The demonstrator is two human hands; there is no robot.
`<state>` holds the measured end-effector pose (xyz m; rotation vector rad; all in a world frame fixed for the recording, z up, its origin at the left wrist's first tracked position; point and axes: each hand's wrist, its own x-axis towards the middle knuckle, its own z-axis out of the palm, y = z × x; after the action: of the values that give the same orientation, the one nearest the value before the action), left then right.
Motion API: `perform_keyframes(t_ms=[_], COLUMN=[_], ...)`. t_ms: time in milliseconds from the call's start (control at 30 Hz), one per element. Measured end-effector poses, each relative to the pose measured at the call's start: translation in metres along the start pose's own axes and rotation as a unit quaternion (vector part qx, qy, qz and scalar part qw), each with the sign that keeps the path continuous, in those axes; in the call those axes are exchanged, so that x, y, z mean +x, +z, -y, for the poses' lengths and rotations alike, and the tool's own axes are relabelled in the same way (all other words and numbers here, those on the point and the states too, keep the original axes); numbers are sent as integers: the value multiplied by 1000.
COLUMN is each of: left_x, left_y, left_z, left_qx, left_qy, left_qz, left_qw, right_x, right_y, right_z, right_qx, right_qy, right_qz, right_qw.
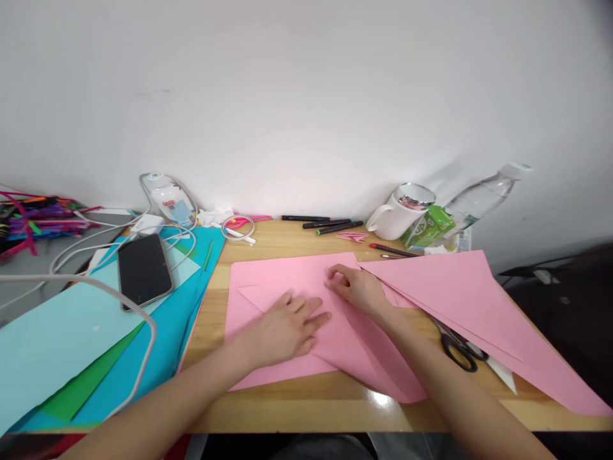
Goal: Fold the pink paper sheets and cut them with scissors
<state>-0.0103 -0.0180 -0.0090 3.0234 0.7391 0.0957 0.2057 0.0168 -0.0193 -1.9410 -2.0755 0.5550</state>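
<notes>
A sheet of pink paper point(258, 271) lies on the wooden table, with a folded pink piece on top whose lower right part curves up and over the table edge. My left hand point(287, 326) rests flat on the pink paper, its fingers apart. Close by, my right hand point(357, 287) has its fingers curled and the thumb drawn in, pinching the upper part of the folded pink piece; the exact grip is partly hidden. Another folded pink sheet point(460, 294) is to the right, partly over black-handled scissors point(457, 351).
Blue and green sheets point(177, 326) lie at left under a phone point(145, 271) and a white cable point(151, 345). Along the wall are several markers point(340, 227), a white mug point(395, 217), a green carton point(428, 227) and a leaning clear bottle point(483, 195).
</notes>
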Motion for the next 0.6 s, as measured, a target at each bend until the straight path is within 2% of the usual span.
perform_keyframes(t_ms=[100, 200, 300, 433, 600], left_x=[-4, -8, -9, -10, -14], left_y=[5, 19, 29, 29, 21], left_z=[-18, -38, -53, -53, -52], left_qx=[23, 34, -20, -95, -119], left_qy=[-34, -86, -105, -90, -46], left_qz=[0, 16, 49, 70, 53], left_qw=[999, 996, 993, 989, 990], right_x=[-1, -1, 0, 0, 0], right_y=[-1, 0, 0, 1, 0], right_z=[1, 1, 0, -1, 0], right_qx=[2, -3, -6, -8, -10], right_qy=[-2, 4, 7, 8, 11], right_qz=[-1, -5, -5, -3, -3], right_qw=[1000, 1000, 1000, 1000, 1000])
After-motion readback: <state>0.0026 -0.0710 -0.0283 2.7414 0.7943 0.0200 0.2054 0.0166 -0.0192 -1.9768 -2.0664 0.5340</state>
